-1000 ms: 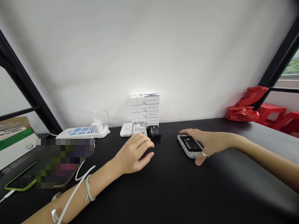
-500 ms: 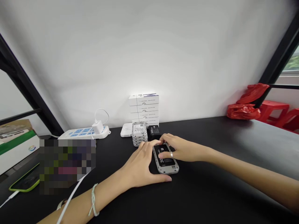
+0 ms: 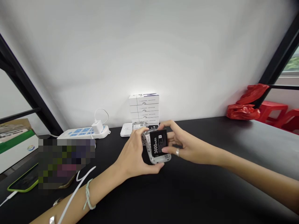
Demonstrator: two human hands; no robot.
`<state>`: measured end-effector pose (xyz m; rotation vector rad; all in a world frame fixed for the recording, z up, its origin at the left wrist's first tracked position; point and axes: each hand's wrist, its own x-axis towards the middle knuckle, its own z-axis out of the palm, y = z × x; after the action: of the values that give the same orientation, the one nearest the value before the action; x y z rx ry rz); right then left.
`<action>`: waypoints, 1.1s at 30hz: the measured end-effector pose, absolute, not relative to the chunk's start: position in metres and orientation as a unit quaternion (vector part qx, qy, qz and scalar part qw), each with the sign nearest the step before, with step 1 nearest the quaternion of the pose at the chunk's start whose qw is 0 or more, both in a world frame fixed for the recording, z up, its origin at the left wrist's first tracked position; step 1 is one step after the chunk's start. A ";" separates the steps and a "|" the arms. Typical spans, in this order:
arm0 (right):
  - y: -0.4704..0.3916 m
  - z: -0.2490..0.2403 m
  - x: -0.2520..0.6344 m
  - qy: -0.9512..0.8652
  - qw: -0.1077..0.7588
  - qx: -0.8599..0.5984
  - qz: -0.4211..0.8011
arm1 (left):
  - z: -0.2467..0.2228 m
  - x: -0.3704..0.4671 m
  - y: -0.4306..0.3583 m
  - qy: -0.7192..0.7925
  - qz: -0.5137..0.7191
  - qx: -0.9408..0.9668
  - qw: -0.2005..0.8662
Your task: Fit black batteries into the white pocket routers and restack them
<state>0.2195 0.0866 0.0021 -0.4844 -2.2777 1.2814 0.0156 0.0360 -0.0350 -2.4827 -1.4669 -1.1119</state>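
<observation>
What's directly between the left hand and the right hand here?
In the head view: a casing, gripped by the left hand, and a battery, pinched in the right hand.

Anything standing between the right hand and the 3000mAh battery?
Nothing visible: the right hand grips the battery directly, thumb on its printed face. Behind it lies the device, held by the left hand.

It looks like an office workspace: black desk [image 3: 201,193], power strip [image 3: 80,133], stacked white boxes [image 3: 146,109], red stools [image 3: 273,107].
</observation>
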 end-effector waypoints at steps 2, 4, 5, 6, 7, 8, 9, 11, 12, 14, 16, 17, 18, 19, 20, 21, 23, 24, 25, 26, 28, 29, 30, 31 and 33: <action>0.092 0.004 0.216 -0.783 0.300 -0.180 0.514 | -0.033 0.010 0.040 -0.480 -0.363 -0.798 0.038; 0.104 0.004 0.213 -0.727 0.372 -0.233 0.527 | -0.033 0.004 0.045 -0.500 -0.371 -0.781 0.050; 0.112 0.004 0.213 -0.705 0.389 -0.275 0.526 | -0.034 0.000 0.047 -0.513 -0.375 -0.770 0.054; 0.120 0.003 0.213 -0.687 0.389 -0.320 0.524 | -0.034 -0.004 0.050 -0.526 -0.379 -0.759 0.057; 0.129 0.002 0.214 -0.669 0.374 -0.362 0.530 | -0.035 -0.008 0.052 -0.538 -0.383 -0.749 0.057; 0.138 -0.001 0.215 -0.651 0.353 -0.394 0.544 | -0.037 -0.012 0.055 -0.548 -0.385 -0.740 0.056; 0.146 -0.003 0.216 -0.632 0.334 -0.415 0.563 | -0.038 -0.016 0.058 -0.558 -0.386 -0.733 0.052; 0.160 -0.010 0.215 -0.605 0.312 -0.435 0.590 | -0.042 -0.022 0.064 -0.575 -0.379 -0.724 0.031; 0.165 -0.014 0.213 -0.602 0.307 -0.441 0.591 | -0.043 -0.024 0.066 -0.581 -0.371 -0.724 0.016; 0.172 -0.021 0.207 -0.614 0.302 -0.452 0.573 | -0.045 -0.026 0.069 -0.588 -0.354 -0.728 -0.010; 0.176 -0.027 0.199 -0.634 0.291 -0.460 0.549 | -0.046 -0.026 0.070 -0.591 -0.336 -0.733 -0.023; 0.177 -0.029 0.195 -0.647 0.285 -0.463 0.535 | -0.047 -0.026 0.070 -0.593 -0.328 -0.735 -0.025; 0.178 -0.032 0.191 -0.661 0.280 -0.465 0.518 | -0.047 -0.026 0.070 -0.596 -0.322 -0.735 -0.026; 0.179 -0.034 0.188 -0.677 0.276 -0.465 0.500 | -0.049 -0.026 0.070 -0.599 -0.317 -0.735 -0.027; 0.180 -0.036 0.185 -0.694 0.272 -0.463 0.480 | -0.050 -0.026 0.070 -0.601 -0.313 -0.735 -0.028; 0.180 -0.039 0.183 -0.711 0.270 -0.460 0.457 | -0.051 -0.026 0.071 -0.603 -0.312 -0.734 -0.026; 0.182 -0.042 0.183 -0.747 0.271 -0.451 0.407 | -0.053 -0.025 0.071 -0.610 -0.319 -0.726 -0.006; 0.182 -0.044 0.186 -0.764 0.273 -0.446 0.378 | -0.052 -0.024 0.070 -0.612 -0.325 -0.721 0.014; 0.183 -0.046 0.191 -0.780 0.277 -0.442 0.346 | -0.050 -0.022 0.067 -0.611 -0.334 -0.717 0.040; 0.184 -0.047 0.197 -0.795 0.282 -0.439 0.309 | -0.047 -0.018 0.063 -0.605 -0.342 -0.716 0.069; 0.186 -0.051 0.214 -0.821 0.281 -0.439 0.232 | -0.038 -0.008 0.047 -0.574 -0.350 -0.730 0.120; 0.187 -0.053 0.223 -0.833 0.274 -0.440 0.194 | -0.032 -0.002 0.036 -0.556 -0.349 -0.742 0.134; 0.187 -0.055 0.232 -0.845 0.261 -0.439 0.161 | -0.026 0.005 0.021 -0.540 -0.337 -0.761 0.126; 0.187 -0.056 0.239 -0.856 0.244 -0.436 0.131 | -0.020 0.012 0.005 -0.519 -0.321 -0.786 0.099; 0.185 -0.058 0.249 -0.877 0.208 -0.424 0.085 | -0.013 0.024 -0.033 -0.437 -0.262 -0.861 0.015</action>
<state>0.2490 0.1848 -0.0583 -1.1810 -2.4414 0.2359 0.0237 -0.0332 -0.0128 -2.6787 -1.3593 -0.8142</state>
